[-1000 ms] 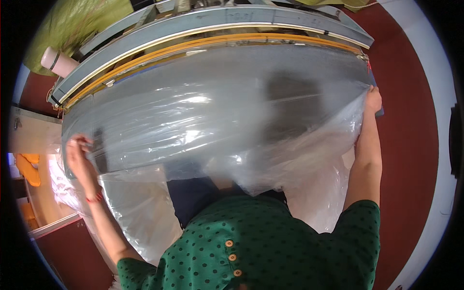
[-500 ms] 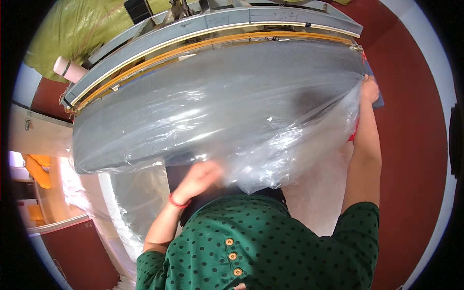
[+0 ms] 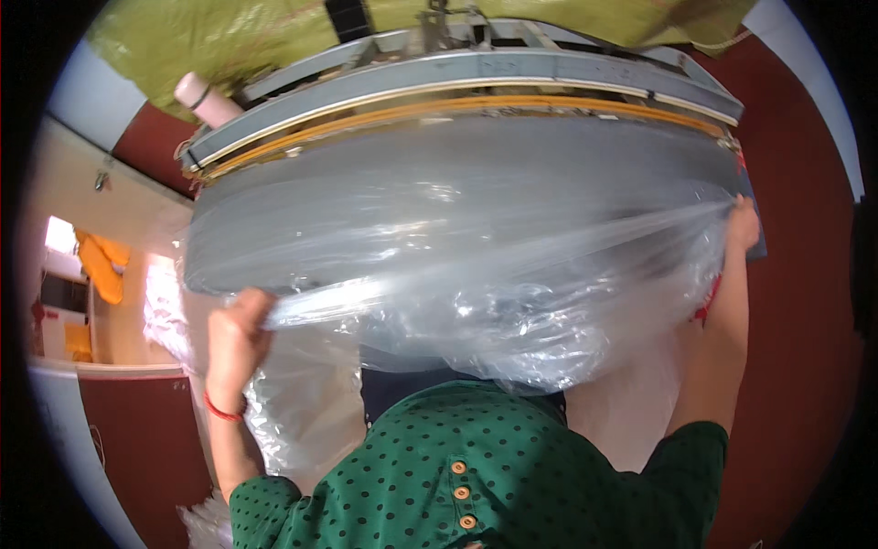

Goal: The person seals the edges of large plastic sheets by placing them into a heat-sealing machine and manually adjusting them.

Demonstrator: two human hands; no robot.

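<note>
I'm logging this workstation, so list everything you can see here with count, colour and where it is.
Clear plastic sheet: one, transparent, stretched across the middle between both hands, bunched and sagging at its lower part.
Machine table: one, grey with a yellow-orange strip along its edge, across the top behind the sheet.
Green cloth: one, yellow-green, behind the machine at top.
Roll: one, pale pink, upper left by the machine's end.
Orange cloth: one, hanging at far left.
Floor: dark red, right side.
Green dotted top: one, with three orange buttons, bottom centre.
Left hand: fist gripping the sheet's left end; red band on the wrist.
Right hand: gripping the sheet's right end.
</note>
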